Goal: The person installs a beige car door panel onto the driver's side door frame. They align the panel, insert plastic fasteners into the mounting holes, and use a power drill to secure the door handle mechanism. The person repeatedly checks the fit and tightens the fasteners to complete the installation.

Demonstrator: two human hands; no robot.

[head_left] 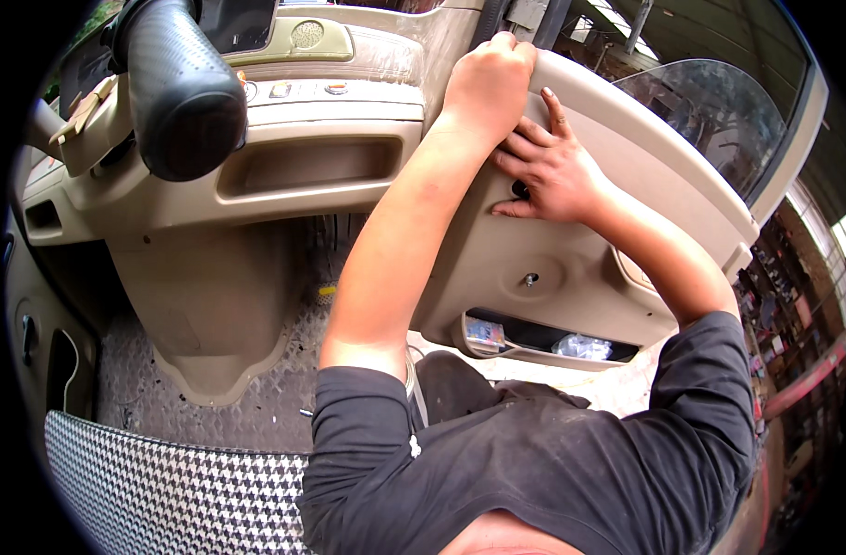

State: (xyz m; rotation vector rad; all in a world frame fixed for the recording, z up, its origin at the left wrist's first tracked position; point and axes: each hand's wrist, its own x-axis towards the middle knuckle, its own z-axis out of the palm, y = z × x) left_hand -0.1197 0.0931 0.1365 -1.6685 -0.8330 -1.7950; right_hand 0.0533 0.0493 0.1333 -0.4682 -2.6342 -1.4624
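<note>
A beige door panel (594, 120) stands on the right, part of an open vehicle door. At its upper front corner my left hand (490, 85) is closed with the fingers curled over the edge; the fingertips are hidden. Lower down, my right hand (562, 176) lies against the panel with its fingers spread. Beside its thumb and palm is a dark round hole (521, 190), partly covered. A small metal stub (531, 279) sticks out of a round recess below. The door pocket (552, 353) holds a printed packet (484, 333) and crumpled clear plastic (582, 347).
A beige dashboard (321, 129) with an open shelf spans the left, a dark cylindrical grip (187, 102) in front of it. A black-and-white checked seat (173, 490) lies lower left. The door window (710, 120) is partly raised. Cluttered shelves (793, 296) stand outside.
</note>
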